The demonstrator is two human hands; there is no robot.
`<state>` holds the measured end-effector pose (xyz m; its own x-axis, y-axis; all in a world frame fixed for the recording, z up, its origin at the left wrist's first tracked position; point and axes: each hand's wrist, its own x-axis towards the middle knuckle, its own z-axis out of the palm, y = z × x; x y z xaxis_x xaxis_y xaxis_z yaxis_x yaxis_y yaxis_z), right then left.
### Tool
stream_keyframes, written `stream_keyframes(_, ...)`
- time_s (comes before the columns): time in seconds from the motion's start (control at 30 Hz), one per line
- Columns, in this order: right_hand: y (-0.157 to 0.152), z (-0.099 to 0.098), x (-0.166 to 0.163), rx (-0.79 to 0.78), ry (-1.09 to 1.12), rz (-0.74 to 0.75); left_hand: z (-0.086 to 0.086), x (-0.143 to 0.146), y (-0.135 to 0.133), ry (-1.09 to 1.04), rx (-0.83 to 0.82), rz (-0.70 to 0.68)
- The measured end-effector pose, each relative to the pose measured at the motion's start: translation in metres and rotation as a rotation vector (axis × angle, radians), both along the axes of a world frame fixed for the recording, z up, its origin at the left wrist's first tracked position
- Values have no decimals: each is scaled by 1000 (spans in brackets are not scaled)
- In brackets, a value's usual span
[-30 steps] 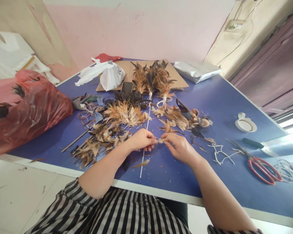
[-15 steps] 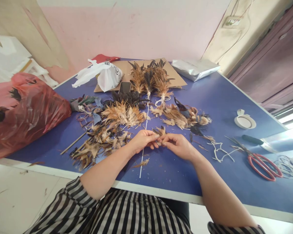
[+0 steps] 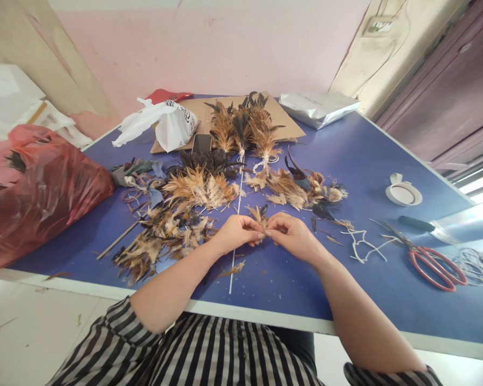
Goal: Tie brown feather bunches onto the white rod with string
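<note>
A small feather tuft (image 3: 260, 216) is held just over the near middle of the blue surface (image 3: 386, 166), its spread tips pointed away from the body. Its base is pinched between thumb and fingers by the left hand (image 3: 242, 232), and it is met there by the thumb and fingertips of the right hand (image 3: 290, 236), likewise drawn together in a pinch. The base is hidden by the fingertips, so whether it is bound cannot be told.

A thin white strip (image 3: 231, 276) is partly covered by the left hand. To the left, single feathers can hardly be told apart within the loose feather pile (image 3: 156, 241). Farther back, the cardboard (image 3: 290, 122) is largely covered by bundled feathers (image 3: 261, 134) and by a white plastic bag (image 3: 180, 130), whose contents cannot be seen. A dark, phone-like object (image 3: 202, 142) is partly hidden by black feathers (image 3: 209, 160). The red plastic bag (image 3: 60, 185) is cut off at the left edge. On the right, near the scissors (image 3: 437, 268), the tangled cord (image 3: 477, 266) is blurred, its strands indistinct.
</note>
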<state>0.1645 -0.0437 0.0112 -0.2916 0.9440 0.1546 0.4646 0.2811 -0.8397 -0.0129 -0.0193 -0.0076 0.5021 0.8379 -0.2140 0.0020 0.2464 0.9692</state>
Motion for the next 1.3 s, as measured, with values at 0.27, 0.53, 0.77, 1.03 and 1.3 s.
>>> stream_keyframes(0.27, -3, 2, -10, 108, -9, -11, 4, 3, -6, 101, 61, 43)
stream_keyframes(0.53, 4, -1, -3, 66, 107, -58, 3, -1, -3, 119, 138, 20)
stream_keyframes(0.77, 2, -2, -2, 252, -76, 115, 5, -3, -3, 120, 190, -25)
stream_keyframes(1.03, 1, 0, -3, 248, -94, 72, 7, -5, 1, 113, 160, -30)
stream_keyframes(1.3, -2, 5, -2, 188, -98, 138, 3, -9, 6, 57, 40, 20)
